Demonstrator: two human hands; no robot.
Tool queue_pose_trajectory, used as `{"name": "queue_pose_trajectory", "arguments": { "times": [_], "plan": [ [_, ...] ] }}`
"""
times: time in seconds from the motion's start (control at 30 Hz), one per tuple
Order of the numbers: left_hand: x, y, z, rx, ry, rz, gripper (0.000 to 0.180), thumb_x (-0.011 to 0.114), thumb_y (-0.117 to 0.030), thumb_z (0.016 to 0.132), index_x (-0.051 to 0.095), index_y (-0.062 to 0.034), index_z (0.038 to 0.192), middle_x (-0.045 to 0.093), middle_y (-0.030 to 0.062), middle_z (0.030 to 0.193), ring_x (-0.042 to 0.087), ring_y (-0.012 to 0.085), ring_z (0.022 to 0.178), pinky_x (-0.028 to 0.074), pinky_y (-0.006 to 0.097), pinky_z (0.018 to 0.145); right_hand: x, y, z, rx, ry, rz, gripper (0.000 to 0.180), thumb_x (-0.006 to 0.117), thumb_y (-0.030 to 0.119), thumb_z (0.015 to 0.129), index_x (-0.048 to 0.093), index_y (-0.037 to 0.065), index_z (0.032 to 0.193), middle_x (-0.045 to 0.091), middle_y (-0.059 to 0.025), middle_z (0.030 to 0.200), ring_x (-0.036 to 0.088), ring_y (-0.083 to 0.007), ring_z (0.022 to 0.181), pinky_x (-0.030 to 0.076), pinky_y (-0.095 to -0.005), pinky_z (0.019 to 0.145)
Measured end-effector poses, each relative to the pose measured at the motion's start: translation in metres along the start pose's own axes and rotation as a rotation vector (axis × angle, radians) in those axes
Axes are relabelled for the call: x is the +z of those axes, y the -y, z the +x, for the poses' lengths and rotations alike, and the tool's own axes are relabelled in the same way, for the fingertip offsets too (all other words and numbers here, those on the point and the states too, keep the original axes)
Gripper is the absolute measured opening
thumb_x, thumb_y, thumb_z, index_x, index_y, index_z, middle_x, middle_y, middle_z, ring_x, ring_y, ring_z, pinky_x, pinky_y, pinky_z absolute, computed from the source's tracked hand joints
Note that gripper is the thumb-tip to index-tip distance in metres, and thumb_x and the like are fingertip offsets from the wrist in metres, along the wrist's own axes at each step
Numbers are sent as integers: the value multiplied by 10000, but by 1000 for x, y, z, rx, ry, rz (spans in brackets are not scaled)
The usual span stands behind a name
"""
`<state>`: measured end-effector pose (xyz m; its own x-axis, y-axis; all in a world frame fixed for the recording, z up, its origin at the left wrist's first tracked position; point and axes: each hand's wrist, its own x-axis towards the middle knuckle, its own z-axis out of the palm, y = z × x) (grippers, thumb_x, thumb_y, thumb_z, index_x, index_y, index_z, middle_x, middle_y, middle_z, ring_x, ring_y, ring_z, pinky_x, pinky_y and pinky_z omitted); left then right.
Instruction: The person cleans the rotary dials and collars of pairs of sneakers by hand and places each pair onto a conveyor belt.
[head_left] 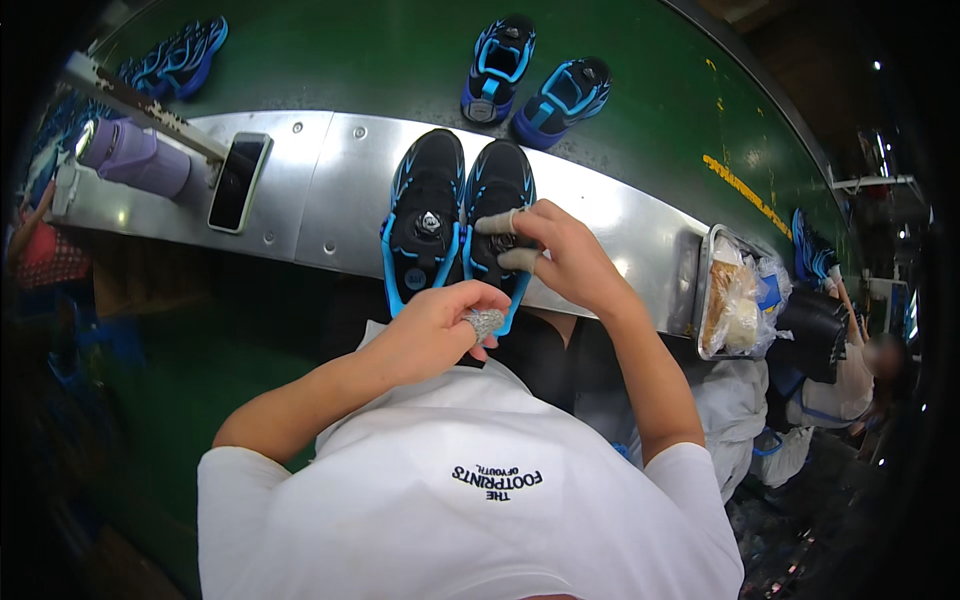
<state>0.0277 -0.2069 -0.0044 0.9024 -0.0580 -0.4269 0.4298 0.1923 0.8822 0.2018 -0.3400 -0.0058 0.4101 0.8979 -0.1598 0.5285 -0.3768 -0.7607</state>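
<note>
Two black and blue sneakers stand side by side in front of me, toes pointing away, over the near edge of the metal ledge. The left sneaker (427,205) shows a round lacing dial (429,224) on its tongue. On the right sneaker (503,180), my right hand (575,255) has thumb and a finger, both in beige finger covers, on either side of its dial (503,242). My left hand (440,325) is curled by the right sneaker's heel, around a crumpled silvery-grey wad (484,322); its exact kind is unclear.
A second pair of sneakers (530,85) stands on the green belt (360,50) beyond the metal ledge (330,180). At left on the ledge are a phone (240,183) and a purple bottle (145,160). A metal tray (705,300) of bagged items sits at right; a person (840,385) is beyond it.
</note>
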Motion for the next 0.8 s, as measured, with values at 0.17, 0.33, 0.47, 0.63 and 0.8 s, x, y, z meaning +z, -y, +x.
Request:
{"name": "queue_pose_trajectory", "arguments": {
  "times": [0.17, 0.33, 0.47, 0.63, 0.8],
  "plan": [
    [11, 8, 12, -164, -114, -427, 323, 479, -92, 1004, 501, 66, 1284, 587, 151, 1214, 659, 201, 894, 544, 294, 788, 0, -2, -1, 64, -73, -175, 456, 749, 107, 772, 683, 179, 1218, 556, -73, 925, 541, -205, 849, 465, -316, 773],
    [23, 27, 39, -49, -255, -666, 277, 451, -95, 1008, 516, 38, 1242, 594, 166, 1201, 633, 226, 1004, 532, 308, 808, 2, -5, 7, -214, -150, -70, 302, 766, 161, 765, 729, 126, 1063, 585, -75, 831, 568, -214, 721, 481, -333, 681],
    [22, 20, 36, -53, -256, -632, 262, 439, -90, 1008, 523, 41, 1219, 600, 158, 1190, 634, 233, 1024, 537, 315, 815, 3, -6, 8, -108, -163, -38, 284, 758, 154, 771, 727, 112, 1050, 575, -89, 844, 603, -249, 756, 502, -356, 722],
    [27, 27, 41, -47, -238, -628, 258, 428, -69, 1003, 525, 53, 1209, 599, 163, 1186, 647, 260, 1041, 553, 333, 821, -11, -9, 6, -177, 27, 85, 291, 761, 175, 769, 728, 130, 1055, 572, -93, 861, 605, -244, 788, 500, -347, 730],
    [24, 25, 45, -30, -201, -665, 255, 431, -41, 987, 523, 71, 1198, 594, 169, 1181, 656, 282, 1035, 562, 345, 811, 9, -11, 4, -17, -145, -113, 368, 763, 172, 753, 725, 185, 1119, 514, -89, 860, 557, -232, 822, 485, -332, 742]
  ]
}}
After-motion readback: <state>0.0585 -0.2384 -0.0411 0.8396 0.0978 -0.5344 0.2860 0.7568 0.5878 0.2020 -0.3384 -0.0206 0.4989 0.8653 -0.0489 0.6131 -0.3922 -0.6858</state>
